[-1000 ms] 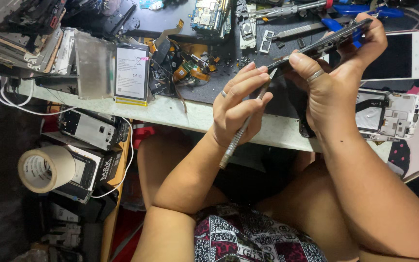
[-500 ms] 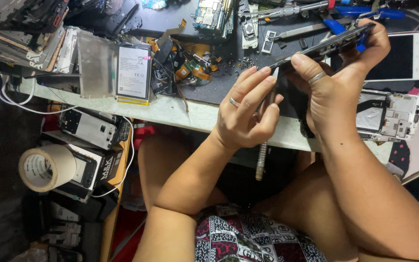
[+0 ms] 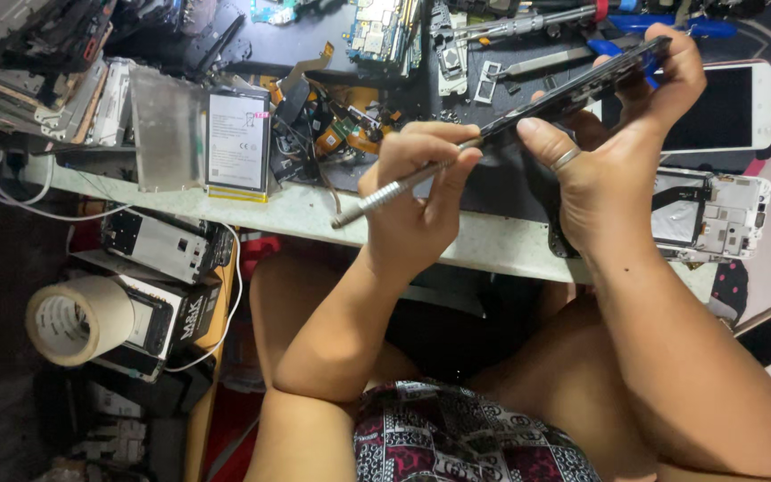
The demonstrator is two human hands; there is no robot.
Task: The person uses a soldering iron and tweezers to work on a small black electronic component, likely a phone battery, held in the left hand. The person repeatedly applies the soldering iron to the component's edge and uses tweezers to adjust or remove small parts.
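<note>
A roll of tape (image 3: 78,319), pale and wide, is lying low and far left of the dark phone, below the workbench edge (image 3: 314,219). A flat battery pack (image 3: 237,143), white-faced, is standing on the bench well left of the phone, with loose flex cables and small parts (image 3: 332,125) heaped between the two.

A metal tool (image 3: 385,190), slim and knurled, is being pinched in the left hand (image 3: 417,192); the fingers are being pressed together around its shaft, thumb against fingertips, and its tip is being held against the lower left end of the phone.

The dark phone (image 3: 582,85) is being held edge-on and tilted above the bench, rising toward the right. It is being gripped by the right hand (image 3: 617,170), thumb on the lower edge, the other fingers curled over the upper right end; a ring is being worn.

A white phone (image 3: 729,107) is lying just behind the dark phone, to the right. An opened phone frame (image 3: 716,214) is lying below it.
</note>
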